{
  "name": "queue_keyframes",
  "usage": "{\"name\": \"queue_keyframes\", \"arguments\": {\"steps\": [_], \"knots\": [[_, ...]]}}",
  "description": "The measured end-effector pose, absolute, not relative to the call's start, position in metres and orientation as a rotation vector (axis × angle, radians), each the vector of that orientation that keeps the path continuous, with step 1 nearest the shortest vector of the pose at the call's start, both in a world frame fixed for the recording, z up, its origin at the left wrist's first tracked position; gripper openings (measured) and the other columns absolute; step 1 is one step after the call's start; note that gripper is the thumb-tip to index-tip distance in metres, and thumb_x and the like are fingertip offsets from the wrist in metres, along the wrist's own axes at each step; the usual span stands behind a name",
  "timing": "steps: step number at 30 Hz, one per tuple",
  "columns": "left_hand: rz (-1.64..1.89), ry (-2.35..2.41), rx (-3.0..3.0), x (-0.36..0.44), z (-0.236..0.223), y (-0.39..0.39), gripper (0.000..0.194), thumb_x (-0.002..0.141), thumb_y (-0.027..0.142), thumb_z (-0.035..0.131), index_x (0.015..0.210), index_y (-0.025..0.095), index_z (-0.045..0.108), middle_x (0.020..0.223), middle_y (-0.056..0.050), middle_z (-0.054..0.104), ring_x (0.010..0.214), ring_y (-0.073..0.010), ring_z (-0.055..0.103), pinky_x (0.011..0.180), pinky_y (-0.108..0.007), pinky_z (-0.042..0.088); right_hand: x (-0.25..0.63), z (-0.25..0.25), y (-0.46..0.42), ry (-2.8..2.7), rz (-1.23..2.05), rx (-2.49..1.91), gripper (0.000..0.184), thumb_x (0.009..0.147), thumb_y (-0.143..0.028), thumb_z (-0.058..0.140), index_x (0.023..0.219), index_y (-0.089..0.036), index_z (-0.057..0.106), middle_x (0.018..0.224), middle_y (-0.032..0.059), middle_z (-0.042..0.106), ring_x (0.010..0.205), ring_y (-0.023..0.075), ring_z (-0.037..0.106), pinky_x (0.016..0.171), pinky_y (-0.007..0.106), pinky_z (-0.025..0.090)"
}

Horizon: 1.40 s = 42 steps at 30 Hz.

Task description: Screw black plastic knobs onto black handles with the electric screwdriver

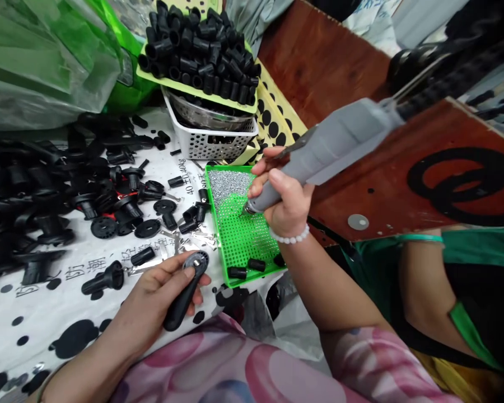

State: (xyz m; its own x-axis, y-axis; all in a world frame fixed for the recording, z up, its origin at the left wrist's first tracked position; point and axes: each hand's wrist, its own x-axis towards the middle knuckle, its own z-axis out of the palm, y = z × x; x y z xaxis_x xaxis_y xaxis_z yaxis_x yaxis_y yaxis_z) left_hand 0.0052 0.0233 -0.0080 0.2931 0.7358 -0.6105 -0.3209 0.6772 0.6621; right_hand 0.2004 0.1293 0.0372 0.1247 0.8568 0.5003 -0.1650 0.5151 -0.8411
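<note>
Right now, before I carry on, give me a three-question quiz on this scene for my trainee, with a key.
1. Multiple choice: what does the right hand hold?
A) a hammer
B) a grey power tool
C) a pair of pliers

2. True or false: the left hand is empty.

3. Fill in the colour: the small silvery pieces lie in the ___ tray.

Key:
1. B
2. False; it holds a black part with a long handle and a round end.
3. green
</note>
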Motion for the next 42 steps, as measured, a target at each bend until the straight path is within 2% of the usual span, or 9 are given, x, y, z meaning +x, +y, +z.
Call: {"name": "queue_keyframes", "arguments": {"steps": [7,18,28,32,36,42], "knots": [[0.691,1.030,0.488,0.001,-0.012,0.023,0.042,0.076,0.033,0.071,0.110,0.015,0.056,0.078,-0.009,0.072,0.053,-0.0119,0.057,0.047,-0.022,0.048,0.195,0.020,0.136,-1.249,0.892,-0.732,0.030,0.072,-0.039,0.068,0.097,-0.025,0.060,0.076,-0.0027,0.059,0.049,0.0079,0.056,0.046,0.024,0.046],[0.688,1.000,0.493,0.001,-0.012,0.023,0.041,0.076,0.034,0.071,0.110,0.015,0.057,0.079,-0.009,0.072,0.053,-0.0123,0.057,0.047,-0.022,0.046,0.188,0.015,0.135,-1.275,0.930,-0.840,0.037,0.072,-0.046,0.066,0.101,-0.026,0.055,0.078,-0.0027,0.058,0.053,0.0089,0.056,0.053,0.026,0.049],[0.703,0.974,0.486,0.000,-0.013,0.022,0.042,0.079,0.032,0.069,0.115,0.015,0.057,0.083,-0.010,0.073,0.055,-0.0121,0.059,0.050,-0.022,0.049,0.186,0.016,0.133,-1.276,0.931,-0.795,0.028,0.074,-0.041,0.067,0.097,-0.027,0.058,0.076,-0.0031,0.057,0.053,0.0084,0.056,0.053,0.026,0.047],[0.720,0.964,0.466,0.000,-0.012,0.022,0.049,0.075,0.029,0.073,0.119,0.016,0.055,0.090,-0.012,0.074,0.060,-0.0135,0.062,0.054,-0.023,0.052,0.187,0.028,0.131,-1.226,0.918,-0.796,0.032,0.070,-0.041,0.069,0.097,-0.027,0.059,0.077,-0.0024,0.058,0.051,0.0094,0.055,0.049,0.027,0.046],[0.750,0.985,0.447,0.003,-0.012,0.024,0.053,0.071,0.030,0.076,0.117,0.015,0.055,0.089,-0.011,0.073,0.062,-0.0154,0.064,0.055,-0.026,0.054,0.181,0.054,0.118,-1.150,0.949,-0.704,0.027,0.068,-0.036,0.067,0.093,-0.025,0.061,0.075,-0.0016,0.058,0.050,0.0099,0.054,0.046,0.027,0.044],[0.792,0.967,0.453,0.007,-0.011,0.024,0.051,0.070,0.028,0.077,0.114,0.013,0.058,0.083,-0.008,0.072,0.061,-0.0149,0.064,0.053,-0.025,0.054,0.165,0.085,0.079,-1.194,1.222,-0.719,0.025,0.067,-0.035,0.072,0.089,-0.027,0.062,0.076,-0.0008,0.058,0.052,0.0118,0.054,0.050,0.030,0.047]]}}
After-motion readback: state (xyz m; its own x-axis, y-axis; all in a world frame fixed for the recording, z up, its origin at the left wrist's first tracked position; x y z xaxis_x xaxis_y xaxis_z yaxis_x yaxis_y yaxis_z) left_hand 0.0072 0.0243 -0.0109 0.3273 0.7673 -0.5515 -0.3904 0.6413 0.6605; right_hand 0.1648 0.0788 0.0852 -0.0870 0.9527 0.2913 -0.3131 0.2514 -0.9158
